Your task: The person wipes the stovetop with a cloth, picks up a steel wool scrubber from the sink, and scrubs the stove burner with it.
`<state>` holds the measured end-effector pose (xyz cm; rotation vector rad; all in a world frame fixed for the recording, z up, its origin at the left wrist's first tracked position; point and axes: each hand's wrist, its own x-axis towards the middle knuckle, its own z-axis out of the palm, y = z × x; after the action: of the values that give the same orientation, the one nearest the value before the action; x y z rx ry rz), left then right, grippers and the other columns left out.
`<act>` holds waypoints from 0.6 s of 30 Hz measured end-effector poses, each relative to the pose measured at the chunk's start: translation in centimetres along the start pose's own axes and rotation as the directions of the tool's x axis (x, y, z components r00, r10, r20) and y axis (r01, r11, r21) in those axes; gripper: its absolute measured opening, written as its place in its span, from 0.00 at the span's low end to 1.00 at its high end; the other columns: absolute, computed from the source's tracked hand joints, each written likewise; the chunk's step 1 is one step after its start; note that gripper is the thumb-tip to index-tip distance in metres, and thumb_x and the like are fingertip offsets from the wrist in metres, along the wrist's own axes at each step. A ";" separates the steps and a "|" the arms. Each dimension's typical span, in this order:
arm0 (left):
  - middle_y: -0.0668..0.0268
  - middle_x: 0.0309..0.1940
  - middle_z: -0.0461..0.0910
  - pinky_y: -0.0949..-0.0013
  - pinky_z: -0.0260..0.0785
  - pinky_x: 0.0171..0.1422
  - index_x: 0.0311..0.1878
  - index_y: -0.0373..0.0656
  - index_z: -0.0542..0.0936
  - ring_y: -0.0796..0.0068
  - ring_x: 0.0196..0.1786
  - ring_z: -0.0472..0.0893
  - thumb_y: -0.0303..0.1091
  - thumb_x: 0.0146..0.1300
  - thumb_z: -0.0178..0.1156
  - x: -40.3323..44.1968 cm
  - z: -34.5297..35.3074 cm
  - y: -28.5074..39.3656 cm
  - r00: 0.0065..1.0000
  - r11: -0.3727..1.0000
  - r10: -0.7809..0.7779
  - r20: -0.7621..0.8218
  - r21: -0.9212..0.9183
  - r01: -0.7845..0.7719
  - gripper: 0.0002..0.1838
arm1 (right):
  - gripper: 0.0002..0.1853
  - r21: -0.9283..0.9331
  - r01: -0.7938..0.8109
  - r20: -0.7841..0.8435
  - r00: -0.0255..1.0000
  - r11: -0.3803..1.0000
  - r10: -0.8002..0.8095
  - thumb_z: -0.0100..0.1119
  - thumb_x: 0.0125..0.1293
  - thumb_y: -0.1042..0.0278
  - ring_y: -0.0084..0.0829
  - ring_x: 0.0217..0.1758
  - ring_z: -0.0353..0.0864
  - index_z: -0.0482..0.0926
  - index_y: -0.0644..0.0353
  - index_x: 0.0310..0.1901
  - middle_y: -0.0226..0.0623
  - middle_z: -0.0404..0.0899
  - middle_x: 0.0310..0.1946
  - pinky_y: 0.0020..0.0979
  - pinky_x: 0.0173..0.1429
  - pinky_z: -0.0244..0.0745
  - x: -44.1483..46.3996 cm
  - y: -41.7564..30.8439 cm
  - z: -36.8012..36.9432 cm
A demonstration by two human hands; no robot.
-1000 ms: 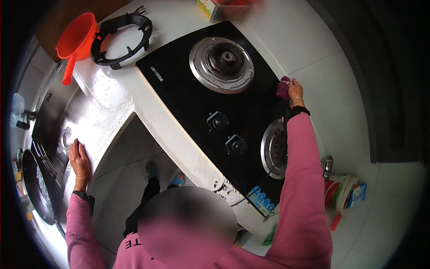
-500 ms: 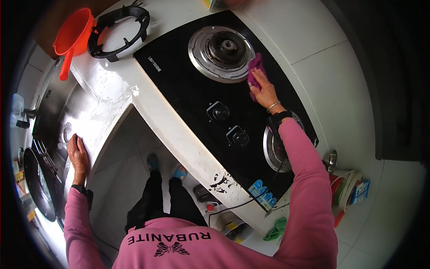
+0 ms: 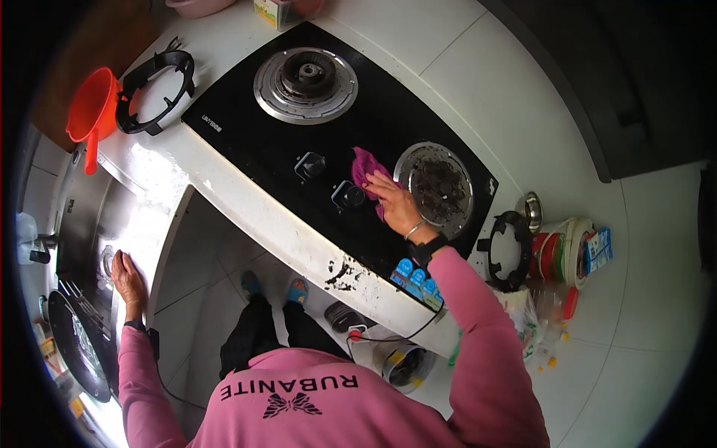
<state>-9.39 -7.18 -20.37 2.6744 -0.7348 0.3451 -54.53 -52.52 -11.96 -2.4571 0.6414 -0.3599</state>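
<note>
My right hand (image 3: 393, 203) presses a purple cloth (image 3: 366, 166) onto the black glass gas stove (image 3: 246, 142). The cloth lies between the control knobs (image 3: 348, 196) and the near-right burner (image 3: 437, 187), which has dark crumbs of grime on its metal plate. Farther left, the other burner (image 3: 308, 82) sits uncovered in its ring. My left hand (image 3: 128, 284) rests flat, fingers stretched out and holding nothing, on the edge of the metal sink (image 3: 86, 224).
A black pan support (image 3: 127, 112) and an orange ladle-like scoop (image 3: 93, 112) stand on the white counter. Another pan support (image 3: 508, 250) lies right of the stove, near a metal bowl (image 3: 532, 210) and tubs. A black wok (image 3: 78, 343) sits at the left.
My right hand has slid the cloth from beside the far burner toward the nearer burner and knobs. The view has shifted too. My left hand stays on the sink edge.
</note>
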 end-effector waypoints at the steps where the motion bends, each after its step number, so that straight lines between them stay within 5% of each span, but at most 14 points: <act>1: 0.51 0.48 0.74 0.62 0.61 0.57 0.50 0.32 0.73 0.53 0.51 0.72 0.38 0.66 0.44 0.0 -0.1 0.1 1.000 1.000 0.018 0.005 -0.024 -0.018 0.19 | 0.25 0.004 -0.006 -0.006 1.000 1.000 0.006 0.44 0.46 0.90 0.39 0.65 0.61 0.75 0.62 0.47 0.41 0.69 0.56 0.32 0.66 0.60 -1.5 -0.7 0.2; 8: 0.51 0.49 0.74 0.60 0.61 0.57 0.51 0.34 0.72 0.53 0.51 0.72 0.41 0.67 0.43 0.1 -0.2 0.3 0.999 1.000 0.008 0.041 0.009 -0.009 0.20 | 0.23 -0.141 -0.163 -0.056 0.986 0.977 0.156 0.48 0.45 0.88 0.42 0.61 0.66 0.76 0.62 0.46 0.43 0.72 0.53 0.33 0.63 0.63 -11.9 -4.4 -0.2; 13: 0.52 0.48 0.74 0.60 0.61 0.57 0.51 0.34 0.72 0.53 0.51 0.72 0.42 0.67 0.43 0.2 -0.7 1.1 0.999 0.999 -0.009 0.044 0.037 0.008 0.21 | 0.23 0.441 -0.357 -0.271 0.822 0.824 0.501 0.43 0.51 0.90 0.31 0.55 0.74 0.78 0.61 0.47 0.41 0.77 0.48 0.26 0.61 0.64 -13.9 -5.0 -4.9; 18: 0.51 0.48 0.74 0.60 0.60 0.57 0.51 0.34 0.72 0.53 0.51 0.72 0.42 0.67 0.43 0.5 -0.4 0.7 0.999 1.000 0.018 0.044 0.002 -0.018 0.21 | 0.21 0.015 -0.208 -0.474 0.860 0.978 0.190 0.45 0.52 0.87 0.37 0.56 0.73 0.76 0.61 0.48 0.42 0.76 0.49 0.31 0.62 0.65 -5.8 -5.0 -9.2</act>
<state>-9.41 -7.81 -19.67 2.6868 -0.7731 0.2925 -61.19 -50.08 -2.27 -2.3133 1.1043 -0.8878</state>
